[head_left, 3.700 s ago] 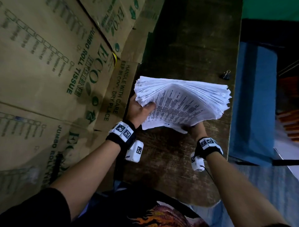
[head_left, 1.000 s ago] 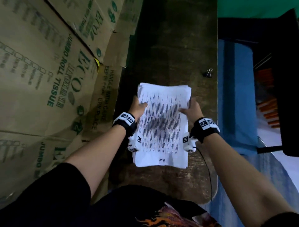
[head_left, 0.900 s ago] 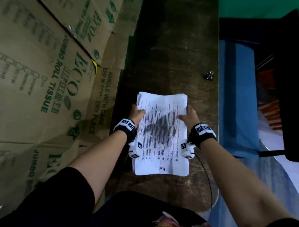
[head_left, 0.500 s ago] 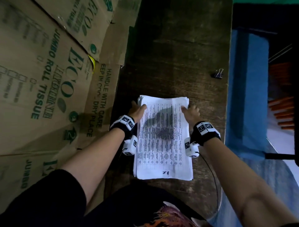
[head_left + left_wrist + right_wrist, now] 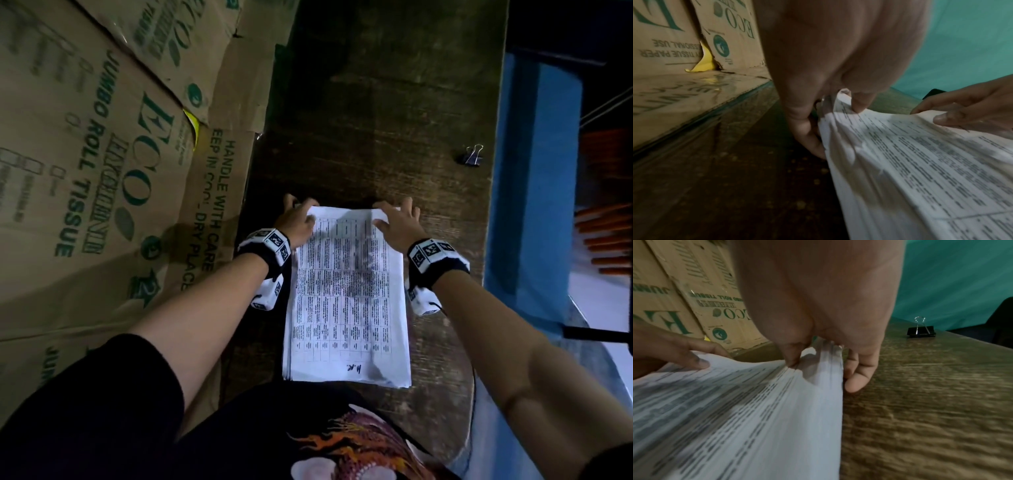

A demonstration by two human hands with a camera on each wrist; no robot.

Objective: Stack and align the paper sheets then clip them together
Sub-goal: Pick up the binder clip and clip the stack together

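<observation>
Now the left hand and right hand pinch the far corners of the paper stack, lying near the table's front edge. Square all sides first; the clip waits by the right edge.

Printed text on the white stack of paper sheets too blurred to read in both wrist views. Far corners of stack hidden under left hand and right hand. Brown cardboard cartons cut off at left edge.
</observation>
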